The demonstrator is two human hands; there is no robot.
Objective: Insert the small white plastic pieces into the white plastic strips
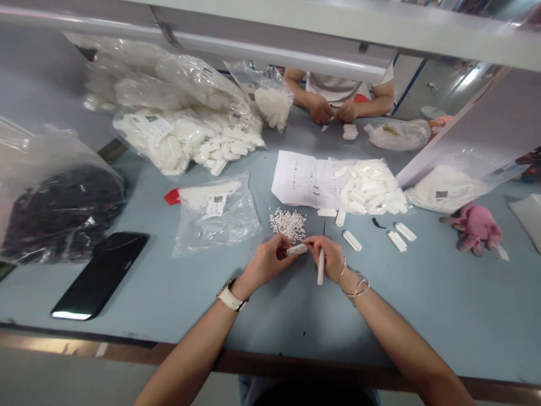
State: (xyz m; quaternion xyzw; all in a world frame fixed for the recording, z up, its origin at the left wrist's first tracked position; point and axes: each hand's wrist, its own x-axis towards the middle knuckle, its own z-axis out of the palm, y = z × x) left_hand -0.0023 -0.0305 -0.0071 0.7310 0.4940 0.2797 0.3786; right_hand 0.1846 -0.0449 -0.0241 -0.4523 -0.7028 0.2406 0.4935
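Note:
Between the fingers of my left hand (267,260) is a small white plastic piece (296,250), held at its left end. The fingertips of my right hand (328,258) meet its right end, and the same hand grips a thin tool with a pale handle (320,267), its dark tip pointing away from me. Just beyond my left hand lies a pile of tiny white parts (288,224). To the right of my right hand a similar white piece (352,241) rests on the blue table (270,316).
Bags of white pieces (228,146) stand at the back left. A dark phone (101,276) and a flat clear bag (217,214) lie left. Right are a paper sheet (296,180), a filled bag (372,189) and a pink toy (477,225). Another person's hands (321,109) work opposite.

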